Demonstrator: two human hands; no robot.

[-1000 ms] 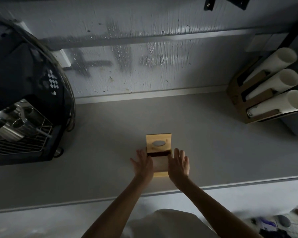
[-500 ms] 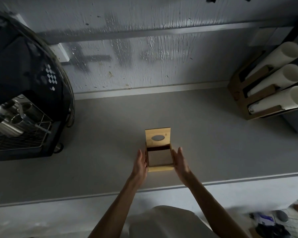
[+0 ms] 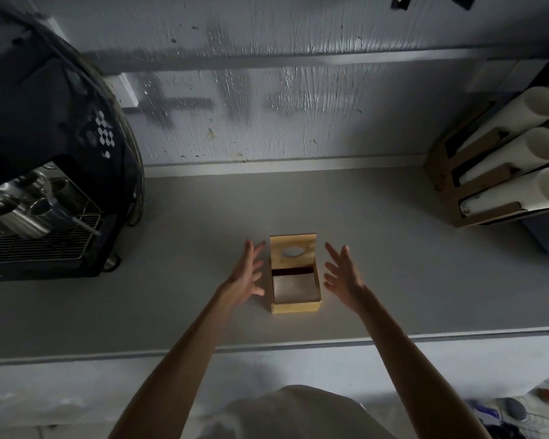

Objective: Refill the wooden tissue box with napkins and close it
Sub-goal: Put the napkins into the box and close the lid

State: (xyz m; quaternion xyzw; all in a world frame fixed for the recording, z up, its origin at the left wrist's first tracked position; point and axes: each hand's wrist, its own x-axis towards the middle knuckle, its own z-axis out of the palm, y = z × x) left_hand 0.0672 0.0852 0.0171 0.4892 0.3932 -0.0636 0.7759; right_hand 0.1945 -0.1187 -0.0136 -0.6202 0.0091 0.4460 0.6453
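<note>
Head view looks down on a grey, matte counter (image 3: 393,264) backed by a rough, streaked grey wall (image 3: 267,122). At the left edge of the frame stands a black coffee machine (image 3: 51,137) with shiny metal parts and a wire drip grate (image 3: 42,245). At the right edge a brown cardboard holder (image 3: 476,188) carries three white tubes (image 3: 526,153) lying tilted, one above another. Both stand well apart from the work in the centre, and nothing lies between the hands and the box.

Just below the centre of the frame sits the wooden tissue box (image 3: 295,304), small, square and pale yellow. Its lid (image 3: 293,248), with an oval slot, stands raised at the far side. Inside lies a flat pale stack of napkins (image 3: 293,286), with a dark gap at the far wall.

Left hand (image 3: 246,277) hovers just beside the box's left side, fingers spread, holding nothing. Right hand (image 3: 343,277) hovers at the right side, likewise spread and empty. Neither touches the box.
</note>
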